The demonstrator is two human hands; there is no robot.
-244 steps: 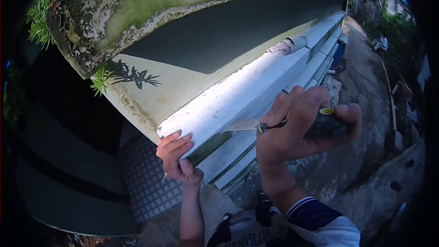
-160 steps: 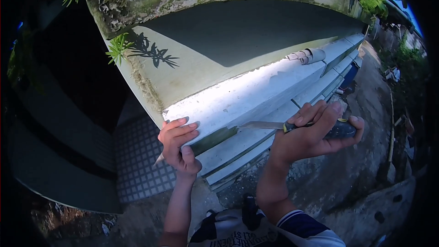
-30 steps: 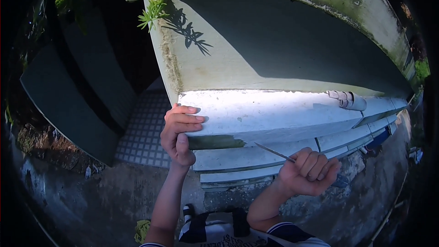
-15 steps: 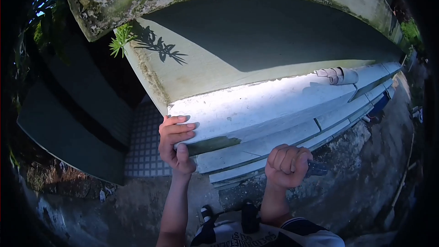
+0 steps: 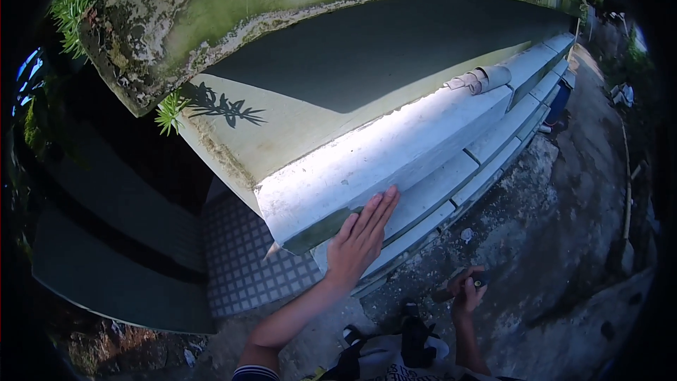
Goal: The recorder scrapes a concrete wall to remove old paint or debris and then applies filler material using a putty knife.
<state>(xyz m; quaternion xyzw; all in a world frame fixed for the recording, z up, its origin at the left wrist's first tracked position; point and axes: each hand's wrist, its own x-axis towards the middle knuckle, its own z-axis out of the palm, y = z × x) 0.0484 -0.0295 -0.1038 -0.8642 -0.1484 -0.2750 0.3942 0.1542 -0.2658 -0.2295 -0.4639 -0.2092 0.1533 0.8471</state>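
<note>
- head view: left hand (image 5: 356, 243) is laid out flat with its straight fingers side by side, looks like it's resting against the front face of the long white painted ledge (image 5: 367, 148)
- just left of those fingers there's a dull green bare patch (image 5: 321, 231) on that face, near the ledge's corner
- right hand (image 5: 465, 291) is down low near the body, well apart from the ledge, fingers curled around a dark-handled hand tool (image 5: 479, 282); can't really make out its blade
- farther along, a curled greyish strip (image 5: 490, 79) sits on top of the ledge
- pale stepped tiers (image 5: 441, 182) run below it
</note>
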